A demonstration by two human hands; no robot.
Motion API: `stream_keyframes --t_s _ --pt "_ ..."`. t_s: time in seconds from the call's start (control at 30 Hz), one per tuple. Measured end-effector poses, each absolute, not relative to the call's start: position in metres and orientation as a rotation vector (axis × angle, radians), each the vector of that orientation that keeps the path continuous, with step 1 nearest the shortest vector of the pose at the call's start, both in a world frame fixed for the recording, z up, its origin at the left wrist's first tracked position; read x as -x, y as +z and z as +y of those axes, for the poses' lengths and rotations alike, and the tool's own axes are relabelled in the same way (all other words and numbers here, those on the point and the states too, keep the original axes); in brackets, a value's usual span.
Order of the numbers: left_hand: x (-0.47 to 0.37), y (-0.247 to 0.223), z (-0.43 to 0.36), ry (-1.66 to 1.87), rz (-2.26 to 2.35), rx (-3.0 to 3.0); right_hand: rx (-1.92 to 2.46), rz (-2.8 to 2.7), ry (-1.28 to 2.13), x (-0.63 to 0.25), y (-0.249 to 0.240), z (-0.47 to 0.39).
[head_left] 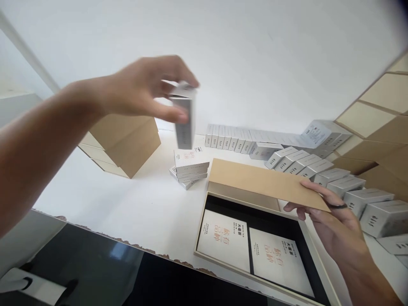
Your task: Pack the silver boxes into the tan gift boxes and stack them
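Note:
My left hand [159,87] grips a small white and grey tea box [184,123] between thumb and fingers. The box is upright in the air above a short stack of flat white tea boxes [191,166], and is slightly blurred. My right hand [331,216] is closed on the edge of a brown cardboard lid [261,180], which is tilted up along the far side of a gift box [201,225]. Inside the gift box's black interior, two white tea boxes with printed lettering lie side by side, the left one [223,240] and the right one [282,261].
Small white boxes [229,138] stand in a row along the wall, and several more [379,212] run down the right. Brown cartons are stacked at left [127,144] and right [382,127]. The white table's front edge [127,242] is chipped.

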State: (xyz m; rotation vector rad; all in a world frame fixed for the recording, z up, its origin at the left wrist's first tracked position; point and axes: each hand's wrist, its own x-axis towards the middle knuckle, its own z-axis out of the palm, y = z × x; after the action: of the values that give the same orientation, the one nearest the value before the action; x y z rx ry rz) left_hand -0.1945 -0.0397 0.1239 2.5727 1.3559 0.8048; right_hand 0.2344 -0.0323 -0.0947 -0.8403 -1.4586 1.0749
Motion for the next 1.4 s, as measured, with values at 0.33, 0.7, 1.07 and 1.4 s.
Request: stream_keyframes --t_s 0.33,0.7,1.07,1.4 --pt "0.254 -0.089 -0.208 1.110 1.832 -2.059 1.014 -1.371 1.033 -0.236 -0.091 -0.042" --pt "0.144 0.006 -0.153 1.272 0.934 -1.888 0.899 -1.425 1.101 -0.225 -0.082 -0.038" --pt "0.025 -0.031 -0.098 0.174 0.648 -2.208 0.854 -1.553 1.169 -0.229 -0.080 -0.048" --pt "-0.012 -0.031 -0.109 -0.106 1.111 -2.500 0.975 -1.621 1.030 -0.221 -0.075 -0.054"
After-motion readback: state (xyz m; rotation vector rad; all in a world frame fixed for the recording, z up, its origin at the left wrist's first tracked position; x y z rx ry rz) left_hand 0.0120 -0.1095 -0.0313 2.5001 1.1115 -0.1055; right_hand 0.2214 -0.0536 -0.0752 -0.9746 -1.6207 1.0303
